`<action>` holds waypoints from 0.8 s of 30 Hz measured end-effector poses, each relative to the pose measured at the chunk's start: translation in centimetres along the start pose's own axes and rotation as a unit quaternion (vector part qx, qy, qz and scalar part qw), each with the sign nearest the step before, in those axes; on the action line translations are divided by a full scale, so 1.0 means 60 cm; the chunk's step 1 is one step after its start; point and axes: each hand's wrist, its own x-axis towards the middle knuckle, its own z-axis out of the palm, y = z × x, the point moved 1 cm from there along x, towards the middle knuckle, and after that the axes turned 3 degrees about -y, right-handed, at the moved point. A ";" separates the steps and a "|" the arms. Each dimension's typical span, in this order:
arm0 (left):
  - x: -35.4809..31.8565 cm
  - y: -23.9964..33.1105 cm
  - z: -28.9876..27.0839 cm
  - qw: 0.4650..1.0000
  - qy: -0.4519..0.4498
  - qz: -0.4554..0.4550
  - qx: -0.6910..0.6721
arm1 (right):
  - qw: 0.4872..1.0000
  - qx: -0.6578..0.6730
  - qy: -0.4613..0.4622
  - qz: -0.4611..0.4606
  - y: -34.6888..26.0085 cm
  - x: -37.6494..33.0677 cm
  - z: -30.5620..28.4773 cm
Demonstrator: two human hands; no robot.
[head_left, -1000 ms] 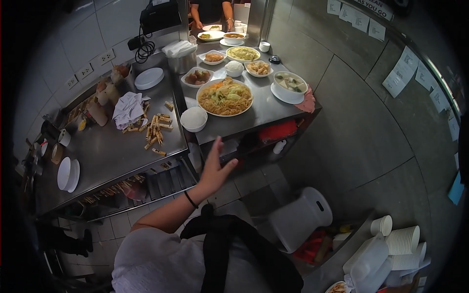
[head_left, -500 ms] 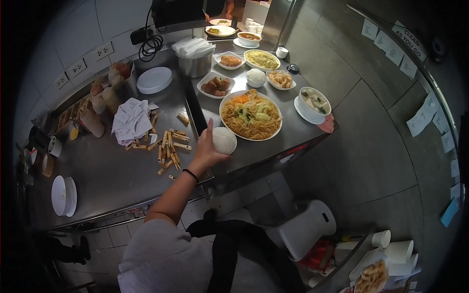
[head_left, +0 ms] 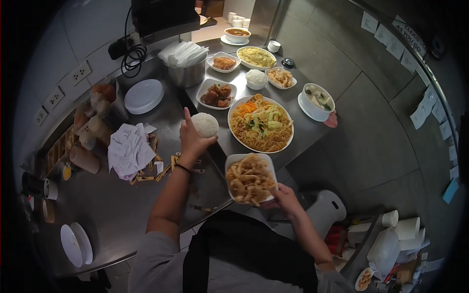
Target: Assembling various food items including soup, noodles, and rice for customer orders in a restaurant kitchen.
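My left hand (head_left: 193,141) is closed round a small bowl of white rice (head_left: 204,125), thumb and fingers about its side, near the seam between two steel counters. In my right hand (head_left: 288,199) is a squarish white dish of golden fried strips (head_left: 250,178), gripped by its right corner and held before the counter edge. Just beyond it lies a large oval plate of noodles (head_left: 261,128) topped with cabbage and carrot. Left of that plate sits a square dish of brown glazed pieces (head_left: 217,94). A second rice bowl (head_left: 256,79) stands farther back.
A soup bowl on a saucer (head_left: 317,101) stands near the right counter edge. Crumpled papers (head_left: 131,151) and wooden clothespins (head_left: 176,161) lie on the left counter, by stacked plates (head_left: 143,96). A grey stool (head_left: 328,207) stands below right.
My right hand has come up from the lower right, bringing the dish of fried strips before the counter. My left hand has shifted the rice bowl leftward, away from the noodle plate.
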 end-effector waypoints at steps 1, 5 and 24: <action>0.019 -0.012 0.008 1.000 -0.005 -0.002 0.003 | 1.000 -0.012 -0.011 0.003 -0.006 0.026 0.023; 0.068 -0.037 0.032 1.000 -0.001 0.021 -0.022 | 0.999 -0.036 -0.029 0.029 -0.001 0.120 0.075; -0.038 0.036 -0.050 0.997 0.030 -0.052 0.055 | 0.893 0.011 0.376 -0.248 -0.205 0.101 -0.561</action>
